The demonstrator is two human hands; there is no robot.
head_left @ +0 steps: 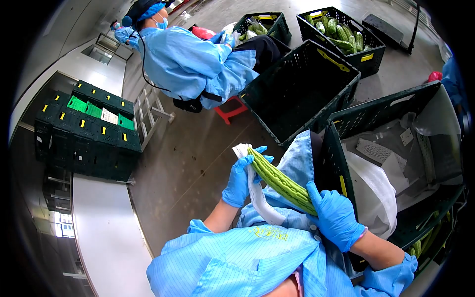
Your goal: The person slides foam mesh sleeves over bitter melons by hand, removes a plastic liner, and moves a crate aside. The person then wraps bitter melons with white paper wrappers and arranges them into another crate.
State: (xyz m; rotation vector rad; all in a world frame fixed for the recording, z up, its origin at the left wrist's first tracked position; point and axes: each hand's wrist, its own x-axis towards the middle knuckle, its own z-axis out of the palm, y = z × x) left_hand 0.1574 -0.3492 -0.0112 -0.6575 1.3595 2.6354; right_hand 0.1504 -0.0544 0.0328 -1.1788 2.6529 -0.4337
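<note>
Left hand: my blue-gloved left hand (236, 184), fingers curled, grips the melon's far end and a soft white strip (259, 197).
Right hand: my blue-gloved right hand (338, 216) clasps the near end, thumb uppermost.
Melon: 1 long, ridged green bitter melon (281, 183) – slanting between my 2 hands, left of the dark plastic crate holding white sheets (378, 115).
Co-worker: 1 person in a light-blue smock (185, 62), beyond that crate and to its left.

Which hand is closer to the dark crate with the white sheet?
Right. The right hand is beside the dark crate, at one end of the gourd; the left hand is farther away, at the other end.
</note>
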